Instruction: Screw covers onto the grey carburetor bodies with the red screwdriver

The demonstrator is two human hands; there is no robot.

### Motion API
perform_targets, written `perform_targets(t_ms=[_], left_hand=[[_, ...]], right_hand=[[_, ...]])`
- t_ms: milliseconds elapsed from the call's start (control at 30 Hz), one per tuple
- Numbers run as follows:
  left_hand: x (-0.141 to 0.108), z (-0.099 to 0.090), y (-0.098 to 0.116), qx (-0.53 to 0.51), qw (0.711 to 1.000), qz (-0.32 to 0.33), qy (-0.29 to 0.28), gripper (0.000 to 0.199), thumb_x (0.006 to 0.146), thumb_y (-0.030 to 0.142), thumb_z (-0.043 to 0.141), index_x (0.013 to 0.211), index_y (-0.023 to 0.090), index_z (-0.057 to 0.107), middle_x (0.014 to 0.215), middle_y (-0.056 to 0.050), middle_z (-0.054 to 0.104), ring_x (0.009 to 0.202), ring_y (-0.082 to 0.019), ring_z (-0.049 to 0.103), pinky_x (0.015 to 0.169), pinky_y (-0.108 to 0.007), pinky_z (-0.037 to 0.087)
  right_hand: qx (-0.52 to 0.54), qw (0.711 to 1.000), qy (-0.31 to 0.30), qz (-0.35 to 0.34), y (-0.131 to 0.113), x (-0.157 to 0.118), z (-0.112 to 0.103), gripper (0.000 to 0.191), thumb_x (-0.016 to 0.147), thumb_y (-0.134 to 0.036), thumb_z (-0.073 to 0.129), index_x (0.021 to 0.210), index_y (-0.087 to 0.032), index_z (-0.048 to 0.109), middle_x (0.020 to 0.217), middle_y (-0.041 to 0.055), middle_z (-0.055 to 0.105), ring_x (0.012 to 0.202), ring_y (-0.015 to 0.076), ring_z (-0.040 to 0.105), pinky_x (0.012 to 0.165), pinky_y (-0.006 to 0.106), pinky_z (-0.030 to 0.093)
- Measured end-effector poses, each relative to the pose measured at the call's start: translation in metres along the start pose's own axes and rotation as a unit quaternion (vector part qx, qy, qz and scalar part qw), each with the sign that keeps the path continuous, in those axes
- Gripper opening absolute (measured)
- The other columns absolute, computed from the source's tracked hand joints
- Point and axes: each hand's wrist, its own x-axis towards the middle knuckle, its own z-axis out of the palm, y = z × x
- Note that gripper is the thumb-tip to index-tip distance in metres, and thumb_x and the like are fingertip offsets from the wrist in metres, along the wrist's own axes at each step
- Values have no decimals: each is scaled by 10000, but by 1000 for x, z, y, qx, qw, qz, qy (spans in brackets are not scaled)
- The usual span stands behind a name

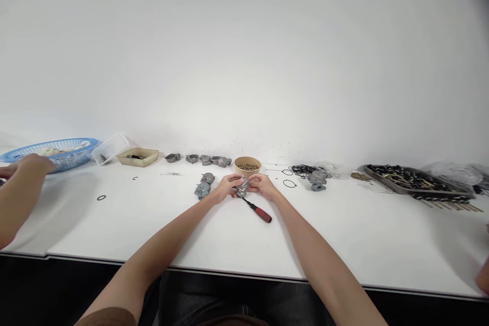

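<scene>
Between my fingers is a small grey metal carburetor (242, 188), just in front of a round tub of brass-coloured screws (247, 160). My left hand (227, 187) is closed on its left side. The fingers of my right hand (263, 185) pinch it from the right, and the fingertips are partly hidden. A screwdriver (262, 214) with a red and black handle lies on the table below it, its tip near the carburetor. Left of my left hand sit more grey carburetors (205, 186).
Grey metal bowls (192, 158) line the wall. Black rubber rings (301, 170) and another carburetor (317, 180) lie to the right, before a dark tray of parts (416, 181). At left, another person's arm (23, 188) reaches by a blue basket (72, 163).
</scene>
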Motion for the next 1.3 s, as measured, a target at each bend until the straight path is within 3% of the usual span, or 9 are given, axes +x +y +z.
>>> perform_targets(t_ms=[200,333,500,633,800,1067,1300], left_hand=[[2,0,-2,-19,999,0,32,556,757,440,932,1141,141,663,1211,-177,618,792,-221,651,508,-257,551],[2,-1,-1,-47,997,2,53,550,800,446,903,1198,176,635,1293,-170,578,905,-270,676,632,-357,637],[1,-1,1,-77,994,11,81,517,821,402,894,1215,207,622,1368,-145,510,994,-277,660,770,-447,663],[3,0,-1,-81,989,16,121,471,814,360,909,1161,204,632,1367,-140,481,975,-258,653,771,-447,667],[8,0,-4,-71,980,16,187,494,779,327,945,1133,187,630,1324,-153,489,931,-260,661,739,-444,674],[11,4,-8,-46,953,45,296,481,753,299,966,1103,205,649,1321,-135,448,1002,-267,665,737,-435,679],[11,5,-8,-39,949,46,308,423,802,262,919,1120,194,648,1331,-145,438,1033,-294,648,703,-444,684]], right_hand=[[-2,1000,21,-5,1,2,1,285,656,-221,950,782,-136,708,794,98,788,742,223,784,748,352,686],[-2,999,52,-12,2,5,3,235,698,-200,921,776,-148,706,804,105,794,783,239,792,725,331,689],[-5,994,106,-1,9,12,2,225,690,-129,907,734,-163,688,717,89,780,669,226,782,651,306,690],[-1,989,147,19,12,17,1,202,706,-91,871,721,-162,683,677,95,768,643,237,781,639,303,690],[15,986,166,21,8,18,4,116,750,-57,786,735,-130,697,729,133,777,705,251,792,731,324,697],[23,989,147,-8,-1,10,12,173,716,39,736,753,-130,731,824,103,804,873,236,797,880,298,667],[1,997,76,-2,-7,3,25,199,688,-145,904,793,-136,735,844,111,807,832,247,800,787,310,676]])
